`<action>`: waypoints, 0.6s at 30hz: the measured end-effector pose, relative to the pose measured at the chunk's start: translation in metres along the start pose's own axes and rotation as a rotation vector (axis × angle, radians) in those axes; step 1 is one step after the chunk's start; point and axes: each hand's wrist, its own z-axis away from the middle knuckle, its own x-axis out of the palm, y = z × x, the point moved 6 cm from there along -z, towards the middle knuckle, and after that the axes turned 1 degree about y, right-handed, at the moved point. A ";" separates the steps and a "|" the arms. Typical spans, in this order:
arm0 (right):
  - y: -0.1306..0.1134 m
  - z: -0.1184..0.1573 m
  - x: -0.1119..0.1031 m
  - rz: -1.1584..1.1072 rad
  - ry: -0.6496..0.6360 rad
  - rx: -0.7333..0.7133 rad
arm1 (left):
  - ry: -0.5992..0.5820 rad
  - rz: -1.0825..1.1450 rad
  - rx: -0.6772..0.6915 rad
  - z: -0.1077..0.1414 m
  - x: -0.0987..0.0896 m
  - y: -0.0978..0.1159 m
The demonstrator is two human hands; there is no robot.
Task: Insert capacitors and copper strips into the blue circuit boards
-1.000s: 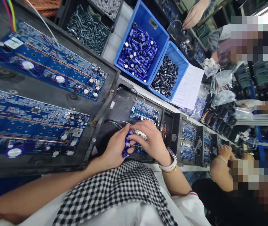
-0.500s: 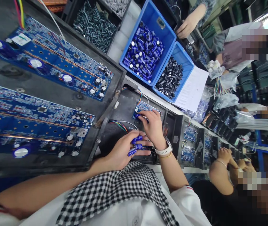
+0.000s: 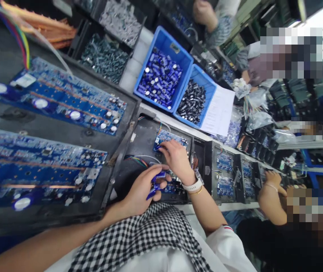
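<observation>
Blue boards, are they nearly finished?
Partly, it seems. The big upper-left board already carries fitted blue cylinders. The left hand holds loose blue cylinders; the right hand works at the middle board. Those loose ones probably remain to be fitted.

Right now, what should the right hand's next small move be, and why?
I'd probably ease the blue capacitor down onto the small circuit board before releasing it. The right hand has its fingers on that part at the board's edge, and whether it is seated can't be seen. The left hand already holds more capacitors.
</observation>
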 end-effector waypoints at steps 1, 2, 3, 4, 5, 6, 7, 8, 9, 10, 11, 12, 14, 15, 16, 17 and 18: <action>-0.001 0.000 0.002 0.017 -0.003 -0.009 | 0.013 -0.020 0.016 0.000 0.000 0.001; -0.002 0.000 0.003 0.035 -0.002 -0.018 | 0.030 -0.041 0.034 0.001 -0.001 0.003; -0.002 0.000 0.005 0.053 0.003 -0.026 | 0.048 -0.061 0.051 0.001 -0.002 0.004; -0.003 -0.001 0.005 0.070 0.012 -0.030 | 0.068 -0.080 0.062 0.001 -0.002 0.005; -0.003 -0.001 0.006 0.082 0.020 -0.033 | 0.088 -0.096 0.067 0.001 -0.003 0.006; -0.004 -0.001 0.006 0.090 0.027 -0.034 | 0.108 -0.110 0.072 0.000 -0.003 0.006; -0.004 -0.001 0.006 0.097 0.032 -0.037 | 0.125 -0.121 0.073 0.000 -0.004 0.006; -0.004 -0.001 0.006 0.103 0.035 -0.043 | 0.137 -0.128 0.074 0.000 -0.004 0.006; -0.005 -0.001 0.006 0.109 0.036 -0.050 | 0.146 -0.130 0.075 -0.001 -0.004 0.006; -0.005 -0.001 0.005 0.117 0.038 -0.055 | 0.153 -0.125 0.077 -0.001 -0.004 0.006; -0.005 -0.001 0.005 0.125 0.040 -0.063 | 0.161 -0.116 0.080 -0.001 -0.004 0.006; -0.006 -0.001 0.004 0.135 0.044 -0.077 | 0.167 -0.107 0.083 -0.001 -0.004 0.006; -0.008 -0.001 0.001 0.161 0.051 -0.133 | 0.166 -0.096 0.084 -0.001 -0.002 0.006; -0.009 -0.002 0.000 0.175 0.053 -0.173 | 0.162 -0.096 0.085 -0.001 -0.001 0.006; -0.010 -0.002 -0.001 0.187 0.054 -0.216 | 0.156 -0.098 0.088 -0.001 0.000 0.007; -0.011 -0.003 -0.002 0.195 0.054 -0.255 | 0.153 -0.098 0.093 -0.001 0.001 0.008; -0.011 -0.004 -0.002 0.198 0.055 -0.285 | 0.157 -0.098 0.098 -0.001 0.002 0.008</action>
